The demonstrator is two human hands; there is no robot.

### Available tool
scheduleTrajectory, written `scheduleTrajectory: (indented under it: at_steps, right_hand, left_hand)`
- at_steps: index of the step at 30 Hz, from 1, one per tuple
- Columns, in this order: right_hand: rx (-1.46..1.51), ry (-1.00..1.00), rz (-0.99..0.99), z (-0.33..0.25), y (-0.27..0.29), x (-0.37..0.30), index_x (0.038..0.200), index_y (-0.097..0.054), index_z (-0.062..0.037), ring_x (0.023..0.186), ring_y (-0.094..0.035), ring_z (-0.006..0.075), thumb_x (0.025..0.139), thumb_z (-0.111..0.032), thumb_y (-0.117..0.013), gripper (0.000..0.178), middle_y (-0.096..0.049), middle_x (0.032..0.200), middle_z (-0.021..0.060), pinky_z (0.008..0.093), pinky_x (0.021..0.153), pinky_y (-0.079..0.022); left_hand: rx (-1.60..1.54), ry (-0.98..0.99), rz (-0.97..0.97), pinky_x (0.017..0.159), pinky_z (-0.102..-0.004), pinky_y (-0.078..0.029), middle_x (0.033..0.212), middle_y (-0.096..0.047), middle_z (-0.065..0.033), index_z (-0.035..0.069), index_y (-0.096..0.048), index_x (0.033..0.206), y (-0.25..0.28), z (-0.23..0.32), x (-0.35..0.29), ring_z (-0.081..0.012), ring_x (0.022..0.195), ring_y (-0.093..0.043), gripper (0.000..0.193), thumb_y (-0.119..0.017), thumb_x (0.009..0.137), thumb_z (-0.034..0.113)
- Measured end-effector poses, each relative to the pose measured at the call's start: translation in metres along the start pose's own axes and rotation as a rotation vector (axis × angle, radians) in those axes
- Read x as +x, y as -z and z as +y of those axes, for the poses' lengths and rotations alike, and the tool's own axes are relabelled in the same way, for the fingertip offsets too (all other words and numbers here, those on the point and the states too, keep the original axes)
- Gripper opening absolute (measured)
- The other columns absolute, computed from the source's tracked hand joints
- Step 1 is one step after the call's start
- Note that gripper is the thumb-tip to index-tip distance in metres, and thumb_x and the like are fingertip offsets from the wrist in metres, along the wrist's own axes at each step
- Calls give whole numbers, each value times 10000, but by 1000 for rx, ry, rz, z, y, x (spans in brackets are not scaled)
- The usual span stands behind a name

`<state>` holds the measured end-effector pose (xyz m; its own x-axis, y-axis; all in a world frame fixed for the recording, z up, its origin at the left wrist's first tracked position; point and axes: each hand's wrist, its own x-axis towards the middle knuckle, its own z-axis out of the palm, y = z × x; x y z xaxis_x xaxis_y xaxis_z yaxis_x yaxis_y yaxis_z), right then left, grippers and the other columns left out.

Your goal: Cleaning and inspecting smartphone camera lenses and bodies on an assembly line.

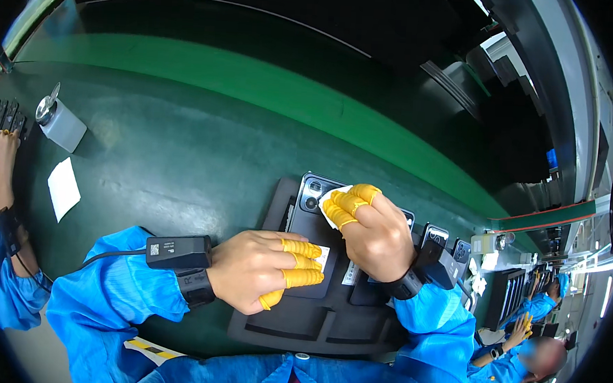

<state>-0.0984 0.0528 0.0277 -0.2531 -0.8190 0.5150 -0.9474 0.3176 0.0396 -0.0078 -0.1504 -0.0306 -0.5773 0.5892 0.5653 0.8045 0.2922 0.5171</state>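
Observation:
A dark smartphone point(307, 221) lies back up on a black compartmented tray point(259, 329), its camera cluster at the upper left. My left hand point(256, 267) rests over the phone's lower part, yellow finger cots on its outstretched fingers, the tips at a small white label point(323, 258). Pinched in my right hand point(377, 241), also in yellow finger cots, is a white wipe point(327, 201), pressed against the phone's back beside the cameras. Partly hidden below my right wrist, another dark phone point(367, 293) sits in the tray.
Right of my right wrist are two more phones point(435, 236). A pump dispenser bottle point(65, 127) and a white sheet point(64, 189) are at the left on the green table point(162, 147). A co-worker's hand point(4, 150) is at far left; other people work at far right.

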Motion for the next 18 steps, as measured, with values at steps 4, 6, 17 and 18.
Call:
scheduleTrajectory:
  at_steps: [4,6,17,18]
  right_hand:
    - [-10,-40,-2,-10,10,-9,890,-718,-2,862,-624,259,591,-39,-668,306,-633,880,82,343,743,-550]
    - [81,-83,-105,-9,21,-14,908,-722,-12,856,-625,263,589,-14,-654,326,-638,876,78,342,757,-547]
    - [-733,-232,469,68,228,16,995,-733,-60,866,-694,267,737,73,-635,307,-711,956,123,345,831,-537]
    - [-884,-242,528,101,251,13,1027,-740,-101,828,-691,242,769,18,-635,303,-707,946,121,330,795,-530]
  left_hand:
    - [14,-9,-8,1037,-400,-486,1117,-663,-104,62,-683,1137,1,2,3,-269,1123,-624,492,-625,649,78]
    - [3,5,12,1013,-424,-503,1100,-688,-120,80,-705,1123,-1,1,4,-282,1081,-650,485,-584,655,40]
    - [99,3,-27,1007,-413,-496,1096,-688,-91,119,-686,1166,-1,-1,0,-291,1105,-634,512,-575,671,49]
    - [92,-3,-24,1004,-413,-497,1085,-690,-95,120,-685,1171,0,-1,0,-296,1100,-635,514,-572,675,48]
